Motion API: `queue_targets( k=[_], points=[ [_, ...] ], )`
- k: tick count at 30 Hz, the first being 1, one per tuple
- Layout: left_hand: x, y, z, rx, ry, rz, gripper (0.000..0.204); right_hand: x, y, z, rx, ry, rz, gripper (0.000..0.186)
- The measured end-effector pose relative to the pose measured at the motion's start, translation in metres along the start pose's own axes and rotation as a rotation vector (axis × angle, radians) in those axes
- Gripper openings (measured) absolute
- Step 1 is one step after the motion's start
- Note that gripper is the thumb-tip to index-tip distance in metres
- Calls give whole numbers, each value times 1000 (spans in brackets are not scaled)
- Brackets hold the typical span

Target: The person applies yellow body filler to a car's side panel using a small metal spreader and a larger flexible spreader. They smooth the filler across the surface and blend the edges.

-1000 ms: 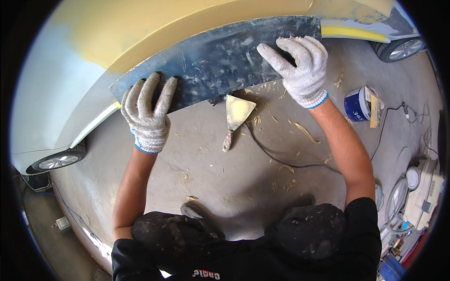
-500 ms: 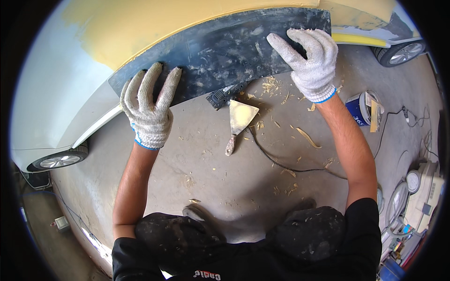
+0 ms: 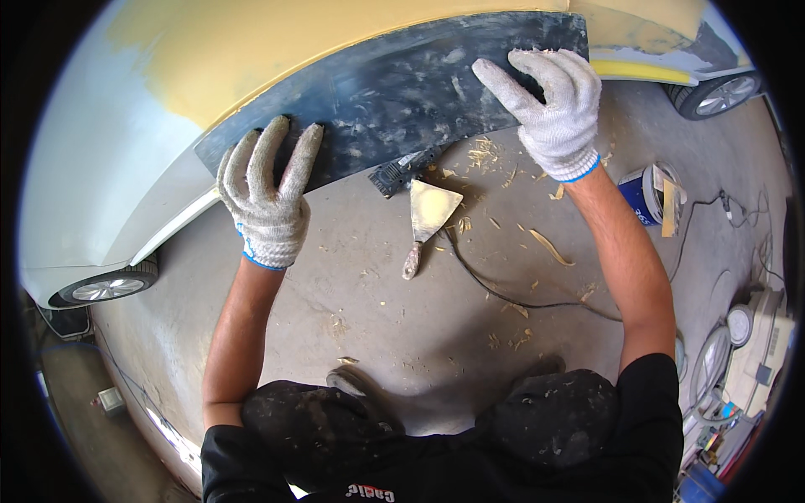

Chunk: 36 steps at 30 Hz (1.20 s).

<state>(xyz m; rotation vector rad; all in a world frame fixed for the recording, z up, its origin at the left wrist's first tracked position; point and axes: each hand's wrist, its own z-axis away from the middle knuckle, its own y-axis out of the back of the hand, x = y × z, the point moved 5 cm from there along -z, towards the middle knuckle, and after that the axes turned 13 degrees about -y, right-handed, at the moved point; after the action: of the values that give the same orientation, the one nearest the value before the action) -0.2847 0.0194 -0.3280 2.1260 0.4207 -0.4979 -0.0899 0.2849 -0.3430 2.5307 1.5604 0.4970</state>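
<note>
A long, dark, curved spreader sheet point(image 3: 394, 101) lies against a car's side panel coated with yellow filler point(image 3: 277, 42). My left hand point(image 3: 267, 189), in a white knit glove, holds the sheet's left end, its fingers spread over the smudged face. Toward the other end, my gloved right hand point(image 3: 553, 109) holds the sheet with its thumb stretched out and its fingers bent near the right edge. A thin bead of yellow filler shows along the sheet's upper edge. What lies behind the sheet is hidden.
On the floor below lie a putty knife point(image 3: 432, 214) with yellow filler on its blade, a dark power tool point(image 3: 402, 170) with a black cord point(image 3: 495, 289), and several yellow shavings point(image 3: 551, 247). A blue-and-white bucket point(image 3: 644, 197) stands at right. Car wheels point(image 3: 109, 287) flank the panel.
The sheet's right end and my right hand have shifted slightly left and up. My left hand has barely moved; both hands keep their hold.
</note>
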Motion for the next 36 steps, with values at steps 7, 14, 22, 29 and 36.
queue_targets(
  k=[7,14,22,29,36],
  points=[
    [-1,-1,-1,71,-14,-25,87,-1,0,-3,-31,-14,12,49],
    [-4,0,-5,83,-13,-54,66,1,-2,1,-131,-43,18,55],
    [-6,-9,-1,107,-24,-75,61,-1,-4,1,-189,-57,9,63],
    [-10,-14,-4,138,-42,-103,59,3,-13,6,-179,-46,3,66],
    [-11,-27,5,136,-62,-83,83,10,-26,9,-135,-35,-74,51]
  ],
)
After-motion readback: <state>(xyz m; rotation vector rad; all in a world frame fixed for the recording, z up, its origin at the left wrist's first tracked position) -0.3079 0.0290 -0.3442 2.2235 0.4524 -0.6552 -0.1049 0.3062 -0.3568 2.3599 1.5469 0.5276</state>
